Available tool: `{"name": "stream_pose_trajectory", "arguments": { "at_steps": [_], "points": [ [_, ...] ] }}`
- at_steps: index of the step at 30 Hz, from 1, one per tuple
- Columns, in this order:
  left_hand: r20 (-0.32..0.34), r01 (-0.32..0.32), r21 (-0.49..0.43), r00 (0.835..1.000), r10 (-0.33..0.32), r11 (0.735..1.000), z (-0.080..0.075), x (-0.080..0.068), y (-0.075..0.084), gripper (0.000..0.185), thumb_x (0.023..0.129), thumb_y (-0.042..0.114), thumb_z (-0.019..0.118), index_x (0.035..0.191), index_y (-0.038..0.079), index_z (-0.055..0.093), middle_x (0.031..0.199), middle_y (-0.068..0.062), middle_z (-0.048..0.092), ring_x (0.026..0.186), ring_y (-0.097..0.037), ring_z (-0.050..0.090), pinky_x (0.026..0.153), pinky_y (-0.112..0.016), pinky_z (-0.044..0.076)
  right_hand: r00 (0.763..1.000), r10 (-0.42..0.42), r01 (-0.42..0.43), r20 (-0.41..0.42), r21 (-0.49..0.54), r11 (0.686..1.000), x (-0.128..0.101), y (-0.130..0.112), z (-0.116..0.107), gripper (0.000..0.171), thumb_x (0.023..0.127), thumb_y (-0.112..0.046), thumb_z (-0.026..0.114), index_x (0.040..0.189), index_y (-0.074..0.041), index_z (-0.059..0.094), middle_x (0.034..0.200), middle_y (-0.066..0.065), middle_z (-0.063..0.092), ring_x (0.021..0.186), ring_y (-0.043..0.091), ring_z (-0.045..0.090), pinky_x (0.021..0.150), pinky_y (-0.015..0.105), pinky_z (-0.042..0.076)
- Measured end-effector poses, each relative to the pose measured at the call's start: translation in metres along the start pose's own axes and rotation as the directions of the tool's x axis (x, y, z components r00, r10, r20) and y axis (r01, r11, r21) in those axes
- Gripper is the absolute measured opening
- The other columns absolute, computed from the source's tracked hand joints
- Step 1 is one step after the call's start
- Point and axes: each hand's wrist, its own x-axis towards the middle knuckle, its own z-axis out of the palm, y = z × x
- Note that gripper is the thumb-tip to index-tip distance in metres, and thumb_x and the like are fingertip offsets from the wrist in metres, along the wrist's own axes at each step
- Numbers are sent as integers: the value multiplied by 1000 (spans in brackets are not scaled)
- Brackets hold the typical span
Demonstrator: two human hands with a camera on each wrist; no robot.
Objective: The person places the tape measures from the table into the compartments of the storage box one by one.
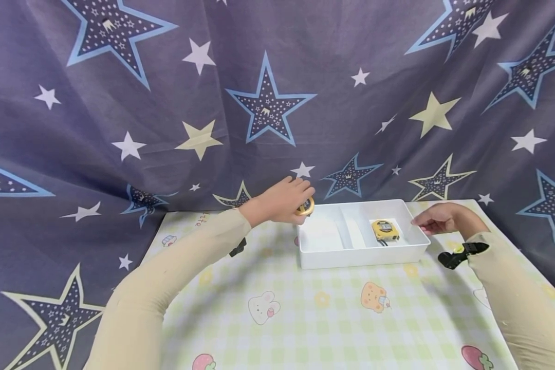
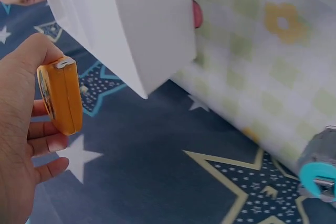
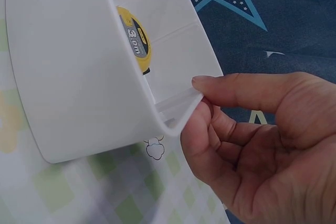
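The left hand [image 1: 279, 201] curls its fingers round an orange tape measure [image 2: 60, 95], a flat-sided, hard, glossy case whose face is hidden against the palm; it is held just beyond the far left corner of the white tray [image 1: 351, 257], apart from it. The tray is smooth plastic, rectangular, with dividers. Its right compartment holds a yellow tape measure [image 1: 385, 230], partly cut off by the wall, marked "3.0m". The right hand [image 1: 437, 218] pinches the tray's right corner on the checked tabletop [image 1: 305, 318].
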Motion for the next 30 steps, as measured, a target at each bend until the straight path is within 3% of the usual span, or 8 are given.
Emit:
{"name": "stream_pose_trajectory", "arguments": {
  "at_steps": [8,17,30],
  "points": [
    [-12,-65,51,998,66,997,-20,19,9,55,91,52,55,130,12,51,129,-7,57,116,-24,54,105,-43,46,1000,-7,7,-5,-3,1000,-2,-1,-1,21,99,-11,60,80,-13,67,74,-6,63,68,0,61,71,14,55],
    [-44,-131,109,990,137,985,-40,40,20,62,92,54,55,137,11,49,133,-7,57,119,-23,54,100,-41,47,1000,-6,6,-11,2,1000,0,2,-5,20,99,-11,60,81,-13,68,73,-6,64,67,0,62,71,14,55],
    [-20,-132,60,991,134,989,-38,62,36,64,93,53,53,141,12,46,143,-8,52,127,-23,49,104,-40,44,1000,-15,15,-5,20,1000,4,4,-2,20,98,-10,60,80,-13,68,73,-6,64,67,0,62,70,14,55]
  ]
}}
